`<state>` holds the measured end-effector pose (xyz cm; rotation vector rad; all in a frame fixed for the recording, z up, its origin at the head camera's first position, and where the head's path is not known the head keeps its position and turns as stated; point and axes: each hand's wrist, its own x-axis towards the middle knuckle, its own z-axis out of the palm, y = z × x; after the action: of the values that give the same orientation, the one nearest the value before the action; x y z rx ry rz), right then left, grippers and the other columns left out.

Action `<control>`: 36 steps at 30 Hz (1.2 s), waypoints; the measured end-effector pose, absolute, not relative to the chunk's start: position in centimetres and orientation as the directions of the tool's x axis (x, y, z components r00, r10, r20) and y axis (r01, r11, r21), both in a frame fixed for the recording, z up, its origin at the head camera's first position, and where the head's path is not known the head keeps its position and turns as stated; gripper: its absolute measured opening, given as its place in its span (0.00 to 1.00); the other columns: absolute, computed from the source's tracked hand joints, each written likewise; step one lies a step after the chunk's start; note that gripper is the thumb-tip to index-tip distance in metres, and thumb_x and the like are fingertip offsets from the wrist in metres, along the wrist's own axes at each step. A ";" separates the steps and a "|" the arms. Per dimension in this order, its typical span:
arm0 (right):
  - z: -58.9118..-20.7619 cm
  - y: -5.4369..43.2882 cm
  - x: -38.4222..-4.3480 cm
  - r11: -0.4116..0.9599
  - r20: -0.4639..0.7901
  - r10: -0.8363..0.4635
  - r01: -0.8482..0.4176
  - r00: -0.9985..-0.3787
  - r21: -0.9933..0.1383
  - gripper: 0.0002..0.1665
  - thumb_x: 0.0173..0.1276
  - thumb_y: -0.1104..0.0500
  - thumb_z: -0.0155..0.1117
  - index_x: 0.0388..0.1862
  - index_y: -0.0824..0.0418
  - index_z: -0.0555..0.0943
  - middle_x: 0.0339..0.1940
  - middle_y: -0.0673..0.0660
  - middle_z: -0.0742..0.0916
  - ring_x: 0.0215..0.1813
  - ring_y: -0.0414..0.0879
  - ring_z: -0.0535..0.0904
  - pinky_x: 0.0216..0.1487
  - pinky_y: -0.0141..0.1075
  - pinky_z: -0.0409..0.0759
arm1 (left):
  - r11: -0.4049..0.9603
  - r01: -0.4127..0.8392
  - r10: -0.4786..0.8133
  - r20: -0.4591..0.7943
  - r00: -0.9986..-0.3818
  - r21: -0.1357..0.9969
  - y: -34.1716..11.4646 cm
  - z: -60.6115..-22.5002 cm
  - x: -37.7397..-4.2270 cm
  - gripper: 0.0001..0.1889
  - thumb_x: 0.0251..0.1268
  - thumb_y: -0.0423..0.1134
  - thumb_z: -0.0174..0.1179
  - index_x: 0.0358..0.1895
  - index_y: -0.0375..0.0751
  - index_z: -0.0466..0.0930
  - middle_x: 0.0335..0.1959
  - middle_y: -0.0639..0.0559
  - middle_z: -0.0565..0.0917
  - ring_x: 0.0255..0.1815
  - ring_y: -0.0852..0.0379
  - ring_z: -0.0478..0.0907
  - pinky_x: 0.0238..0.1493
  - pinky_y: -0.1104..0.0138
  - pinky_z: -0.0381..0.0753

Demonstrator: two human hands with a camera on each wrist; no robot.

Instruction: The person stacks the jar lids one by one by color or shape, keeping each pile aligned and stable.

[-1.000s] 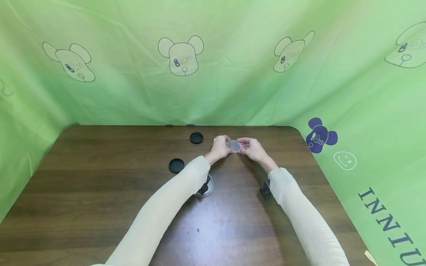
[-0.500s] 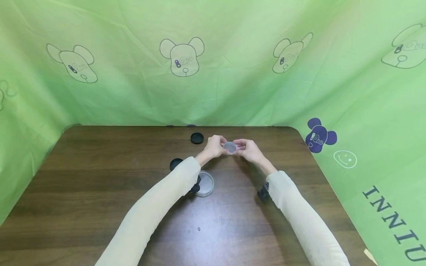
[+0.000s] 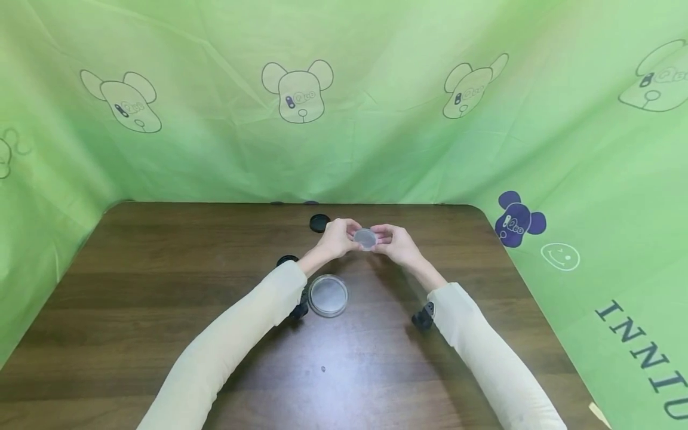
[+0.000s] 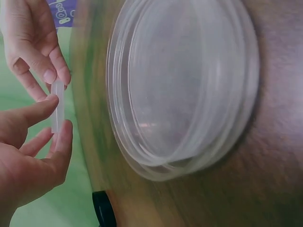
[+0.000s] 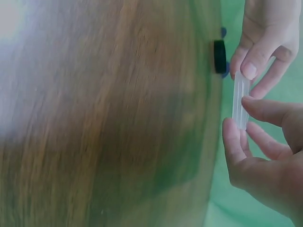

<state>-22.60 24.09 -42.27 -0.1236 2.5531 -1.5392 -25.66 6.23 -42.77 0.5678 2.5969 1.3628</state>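
A small clear petri dish is held up between both hands above the far part of the table. My left hand pinches one side of it between thumb and fingers. On the opposite side my right hand grips the edge in the same way. Edge-on in the right wrist view, the dish shows thin ridged walls. A larger clear petri dish lies on the table below and to the left of the hands; the left wrist view shows its stacked rims close up.
A shallow round black dish sits at the back of the table, just left of my left hand. Another round black dish is mostly hidden by the left sleeve. Green cloth hangs along the rear and right edges of the wooden table.
Both hands have shifted slightly left with the small petri dish between them. My left forearm has moved left, uncovering the larger petri dish and covering more of the nearer black dish.
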 end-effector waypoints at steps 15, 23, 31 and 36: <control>-41.4 21.5 -19.5 0.487 -0.067 -0.206 -0.042 -0.976 -0.873 0.29 0.56 0.75 0.66 0.59 0.76 0.73 0.49 0.71 0.82 0.50 0.61 0.80 0.48 0.36 0.81 | 0.482 0.279 0.424 0.058 -0.904 0.831 3.0 -42.2 -22.1 0.22 0.46 0.28 0.74 0.49 0.31 0.80 0.36 0.45 0.84 0.36 0.55 0.83 0.37 0.70 0.81; -41.4 19.9 -17.5 0.496 -0.060 -0.260 -0.080 -0.964 -0.865 0.28 0.56 0.74 0.67 0.57 0.76 0.74 0.45 0.68 0.83 0.47 0.58 0.82 0.47 0.38 0.81 | 0.479 0.263 0.399 0.059 -0.915 0.838 0.9 -42.5 -19.8 0.21 0.46 0.29 0.74 0.47 0.33 0.82 0.34 0.48 0.81 0.34 0.56 0.81 0.36 0.71 0.81; -41.2 18.3 -15.3 0.533 -0.049 -0.277 -0.111 -0.960 -0.839 0.27 0.54 0.75 0.69 0.55 0.76 0.75 0.43 0.67 0.81 0.44 0.57 0.82 0.47 0.40 0.82 | 0.507 0.256 0.377 0.055 -0.924 0.823 -0.3 -43.0 -17.5 0.22 0.44 0.29 0.75 0.46 0.32 0.81 0.36 0.47 0.76 0.35 0.57 0.78 0.36 0.74 0.79; -42.3 17.8 -14.8 0.541 -0.058 -0.288 -0.112 -0.956 -0.834 0.26 0.54 0.75 0.69 0.53 0.74 0.77 0.42 0.64 0.80 0.42 0.52 0.82 0.44 0.36 0.82 | 0.509 0.231 0.373 0.030 -0.927 0.829 -1.0 -43.2 -16.2 0.21 0.46 0.28 0.74 0.47 0.31 0.80 0.36 0.47 0.75 0.36 0.56 0.77 0.37 0.74 0.80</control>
<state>-14.78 17.79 -42.33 -0.3400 2.5880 -1.3797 -16.19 -1.04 -43.16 0.5229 2.5932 1.3909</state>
